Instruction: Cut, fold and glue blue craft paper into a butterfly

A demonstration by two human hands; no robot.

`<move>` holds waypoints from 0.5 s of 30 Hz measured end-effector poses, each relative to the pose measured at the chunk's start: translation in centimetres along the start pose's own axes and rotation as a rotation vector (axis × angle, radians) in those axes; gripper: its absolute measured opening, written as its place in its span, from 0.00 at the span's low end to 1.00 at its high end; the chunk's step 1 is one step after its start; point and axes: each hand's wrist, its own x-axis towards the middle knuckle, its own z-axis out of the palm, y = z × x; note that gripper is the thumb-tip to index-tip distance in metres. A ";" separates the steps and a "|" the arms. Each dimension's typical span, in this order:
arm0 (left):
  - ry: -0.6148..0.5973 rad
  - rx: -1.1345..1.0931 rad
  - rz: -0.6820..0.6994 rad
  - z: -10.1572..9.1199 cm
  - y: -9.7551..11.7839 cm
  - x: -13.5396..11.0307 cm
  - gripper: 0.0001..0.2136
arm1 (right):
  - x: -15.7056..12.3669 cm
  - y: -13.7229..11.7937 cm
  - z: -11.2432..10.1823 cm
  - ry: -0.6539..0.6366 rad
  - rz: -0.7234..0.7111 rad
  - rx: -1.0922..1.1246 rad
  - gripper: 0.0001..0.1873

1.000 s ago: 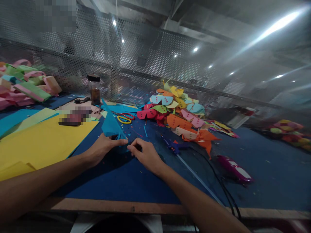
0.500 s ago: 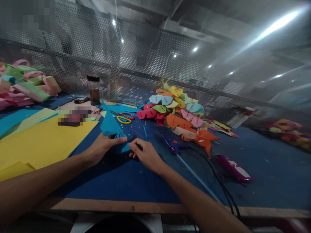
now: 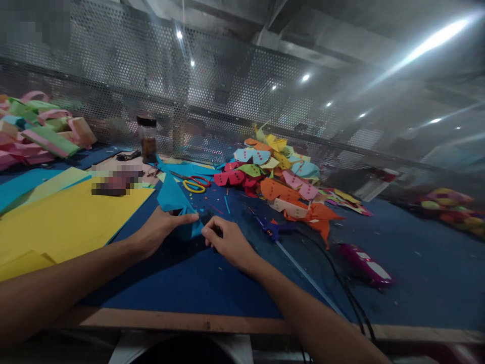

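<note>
A folded piece of blue paper [image 3: 172, 194] stands above the dark blue tabletop, pointed at its upper end. My left hand [image 3: 161, 227] is closed on its lower part, the thumb stretched along the near face. At the paper's lower right edge, my right hand [image 3: 225, 240] pinches with thumb and forefinger; the pinched spot looks like the paper's edge. Just behind the paper lie scissors [image 3: 195, 185] with one red and one yellow handle. A blue glue gun [image 3: 271, 228] rests to the right of my right hand, a pale glue stick trailing from it.
Yellow paper sheets [image 3: 76, 217] cover the left side, near a lidded jar [image 3: 147, 139]. Folded paper butterflies [image 3: 280, 189] are heaped at the back right. A purple device [image 3: 366, 265] and black cables [image 3: 348, 290] lie at right. A perforated metal screen [image 3: 212, 96] stands behind.
Very little differs. The fingers of my right hand have curled slightly tighter at the paper's edge, and the whole view has shifted slightly.
</note>
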 end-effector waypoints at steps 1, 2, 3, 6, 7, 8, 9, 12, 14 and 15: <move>0.003 0.001 -0.003 0.0 0.1 0.0 0.15 | 0.0 0.1 0.0 -0.008 0.005 0.020 0.09; 0.005 0.002 -0.004 0.0 0.1 -0.1 0.15 | 0.0 0.1 0.0 -0.016 0.010 0.045 0.08; 0.007 0.003 -0.004 0.0 0.2 -0.1 0.15 | 0.0 0.2 0.1 -0.023 0.016 0.068 0.07; 0.005 0.010 -0.004 0.1 0.4 -0.2 0.15 | 0.1 0.4 0.3 -0.036 0.023 0.102 0.07; 0.004 0.015 -0.005 0.1 0.4 -0.2 0.15 | 0.1 0.4 0.4 -0.044 0.024 0.105 0.08; 0.006 0.021 -0.007 0.1 0.4 -0.2 0.15 | 0.1 0.4 0.5 -0.053 0.024 0.104 0.09; 0.010 0.026 -0.007 0.1 0.4 -0.2 0.15 | 0.1 0.4 0.5 -0.059 0.025 0.097 0.10; 0.018 0.037 -0.003 0.1 0.3 -0.2 0.15 | 0.1 0.2 0.6 -0.049 0.026 0.062 0.12; 0.019 0.037 -0.004 0.2 0.3 -0.2 0.15 | 0.1 0.1 0.5 -0.048 0.034 0.070 0.11; 0.019 0.036 -0.007 0.2 0.3 -0.2 0.15 | 0.1 0.1 0.6 -0.055 0.037 0.087 0.11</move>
